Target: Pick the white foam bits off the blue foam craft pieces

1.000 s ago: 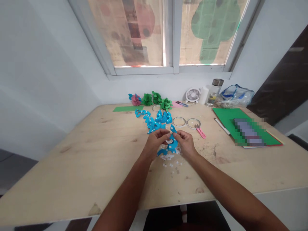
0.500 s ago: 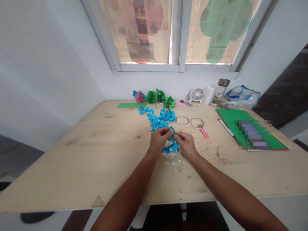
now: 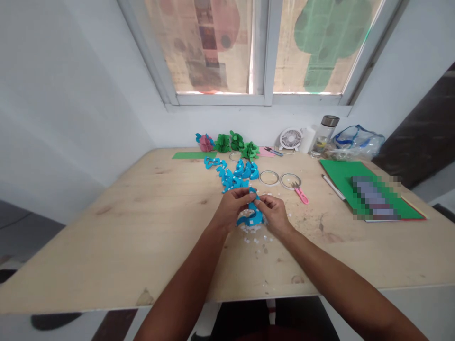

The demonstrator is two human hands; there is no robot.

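Both my hands meet over the middle of the wooden table (image 3: pixel 106 246), pinching a curved blue paper cut-out (image 3: pixel 250 217). My left hand (image 3: pixel 231 206) grips its upper left part with closed fingers. My right hand (image 3: pixel 273 211) pinches its top right edge. The cut-out carries small white squares. Under my hands lie several tiny white paper scraps (image 3: pixel 256 237). Just beyond my hands sits a pile of similar blue cut-outs (image 3: pixel 234 175).
Two tape rings (image 3: pixel 269 177) and pink scissors (image 3: pixel 300 193) lie right of the blue pile. Green paper flowers (image 3: pixel 236 142), a pink one, a small fan (image 3: pixel 290 139), a jar and a plastic bag line the wall. Green sheets (image 3: pixel 343 177) lie at right.
The view shifted slightly between the first frame and now. My hands stay together on the blue cut-out, which has turned a little between my fingers.
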